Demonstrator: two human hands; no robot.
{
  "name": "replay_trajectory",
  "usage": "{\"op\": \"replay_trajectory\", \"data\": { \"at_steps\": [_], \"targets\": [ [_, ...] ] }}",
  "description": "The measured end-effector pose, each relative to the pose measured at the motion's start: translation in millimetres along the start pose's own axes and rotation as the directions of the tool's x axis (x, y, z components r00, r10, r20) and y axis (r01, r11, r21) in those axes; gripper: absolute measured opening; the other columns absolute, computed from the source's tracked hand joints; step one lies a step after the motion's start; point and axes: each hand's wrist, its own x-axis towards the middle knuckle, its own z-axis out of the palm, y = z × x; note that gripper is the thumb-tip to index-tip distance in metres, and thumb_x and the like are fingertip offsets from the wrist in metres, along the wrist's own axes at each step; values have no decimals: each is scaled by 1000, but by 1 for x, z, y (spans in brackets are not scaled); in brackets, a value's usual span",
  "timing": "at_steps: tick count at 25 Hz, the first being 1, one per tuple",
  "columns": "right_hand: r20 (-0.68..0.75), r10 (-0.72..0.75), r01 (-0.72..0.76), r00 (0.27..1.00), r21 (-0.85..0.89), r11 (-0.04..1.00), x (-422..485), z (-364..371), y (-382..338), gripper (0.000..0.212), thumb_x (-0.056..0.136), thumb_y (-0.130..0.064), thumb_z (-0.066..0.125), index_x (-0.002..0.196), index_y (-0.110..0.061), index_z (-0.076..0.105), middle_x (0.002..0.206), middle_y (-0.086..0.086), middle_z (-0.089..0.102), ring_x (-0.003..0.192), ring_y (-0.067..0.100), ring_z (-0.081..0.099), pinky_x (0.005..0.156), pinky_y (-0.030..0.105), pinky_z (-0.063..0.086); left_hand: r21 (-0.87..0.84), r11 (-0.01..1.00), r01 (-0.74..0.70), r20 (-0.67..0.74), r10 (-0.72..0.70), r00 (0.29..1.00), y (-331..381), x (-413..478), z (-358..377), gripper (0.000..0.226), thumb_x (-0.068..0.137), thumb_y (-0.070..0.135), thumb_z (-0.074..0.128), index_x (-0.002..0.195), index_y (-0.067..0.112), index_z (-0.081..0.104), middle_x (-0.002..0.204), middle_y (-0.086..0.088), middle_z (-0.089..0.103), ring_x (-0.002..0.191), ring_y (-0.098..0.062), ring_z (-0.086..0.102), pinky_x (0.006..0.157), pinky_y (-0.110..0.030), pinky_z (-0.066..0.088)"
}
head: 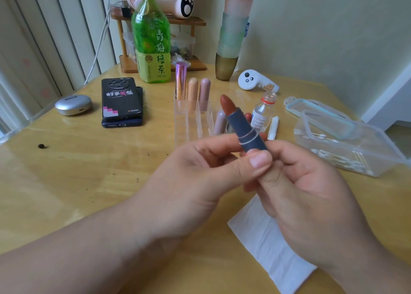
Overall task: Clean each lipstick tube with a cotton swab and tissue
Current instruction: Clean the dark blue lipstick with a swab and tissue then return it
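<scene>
Lipstick (pixel 242 125): blue tube, cap off, brownish-red stick wound out and pointing up and away. It is held in the air above the middle of the tabletop (pixel 77 182).
Left hand (pixel 200 178): thumb and forefinger pinch the tube's lower part.
Right hand (pixel 311 193): fingers curl round the tube's base from behind.
Tissue (pixel 266 249): white, lying flat under the right hand, near the tabletop's near edge.
Clear organizer (pixel 189 125): stands beyond the hands and holds a purple metallic tube (pixel 180 80), a peach tube (pixel 192 89), a pink tube (pixel 204 91) and one more pink tube (pixel 219 122).
Swab box (pixel 355 158): clear plastic, open, with cotton swabs inside, by the right edge.
Small bottle (pixel 263 113): uncapped, between organizer and swab box.
Green tea bottle (pixel 153 38): upright near the far edge.
Two stacked phones (pixel 121 100): toward the left edge.
</scene>
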Motion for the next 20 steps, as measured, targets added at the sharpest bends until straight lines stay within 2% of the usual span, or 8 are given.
{"op": "replay_trajectory", "data": {
  "at_steps": [2,4,6,8,12,14,16,20],
  "targets": [
    [26,-33,37,999,-149,988,0,-13,-6,22,82,-27,73,102,-20,70,75,2,71,63,13,64,56,20,50,8,1000,11,-67,-11,998,0,2,-3,15,86,27,71,92,16,79,86,-6,69,67,-9,50,63,-26,35],
    [-62,-86,44,994,-494,868,2,-31,-10,27,77,-40,75,100,-27,70,79,1,69,61,26,60,58,38,52,22,999,39,-175,-34,984,1,5,-7,17,85,31,72,76,17,77,88,-14,71,66,-13,53,64,-29,37],
    [-174,-37,-101,984,-718,689,5,-45,-14,29,73,-53,70,90,-30,68,73,-12,66,56,16,58,55,36,49,62,996,67,-264,-49,963,0,7,-10,21,80,35,71,77,15,76,85,-15,73,62,-19,55,63,-31,41],
    [-204,185,-273,961,-800,534,7,-47,-14,24,74,-51,73,86,-30,66,71,-22,64,53,4,57,53,25,44,155,984,90,-284,-43,958,-3,5,-10,20,78,35,71,81,16,76,80,-11,73,59,-22,59,63,-31,46],
    [-133,337,-251,932,-908,336,6,-46,-7,35,78,-53,68,109,-42,57,89,-23,60,79,-6,59,72,24,51,265,957,119,-189,-69,980,-8,0,-4,18,79,31,70,88,16,74,76,-8,72,59,-18,61,60,-27,50],
    [-95,361,-216,928,-925,313,6,-47,-1,45,78,-53,67,118,-47,49,99,-26,54,87,-6,55,77,25,50,304,944,129,-168,-80,982,-7,-1,-2,18,77,31,72,86,16,73,73,-7,70,61,-17,60,59,-26,49],
    [-79,440,-243,895,-912,331,6,-46,3,43,79,-51,69,115,-48,48,96,-25,52,79,-6,52,69,20,44,367,917,157,-159,-104,982,-7,-2,-3,22,74,37,76,86,18,73,71,-10,66,62,-19,58,60,-31,47],
    [4,460,-313,888,-727,611,12,-57,3,17,78,-33,80,91,-28,70,76,-9,70,65,11,65,59,33,53,411,872,264,-96,-247,964,-7,-3,-5,41,64,50,84,88,18,73,93,-13,72,74,-38,63,80,-48,48]
  ]
}}
